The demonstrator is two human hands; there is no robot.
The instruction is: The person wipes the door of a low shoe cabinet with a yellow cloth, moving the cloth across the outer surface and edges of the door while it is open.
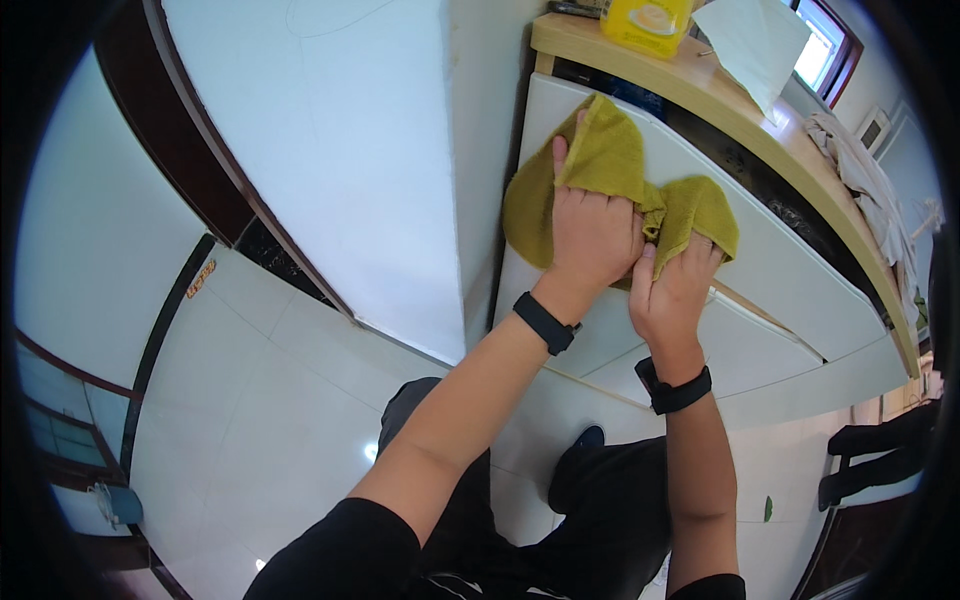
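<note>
A yellow-green cloth lies spread and partly bunched against the white front of a cabinet. My left hand is on its wider part, with the fingers tucked under a fold and some fingertips showing at the upper left. Just to the right, my right hand has its fingers under the cloth's smaller right-hand part. Between the two hands the cloth is gathered into a narrow crumple. Both hands hold the cloth; the folds hide most of their fingers.
Along the wooden countertop stand a yellow bottle, a white sheet and a draped grey cloth. A white wall corner rises left of the cabinet. Another person's dark-clothed legs are at the far right. A green leaf lies on the tiles.
</note>
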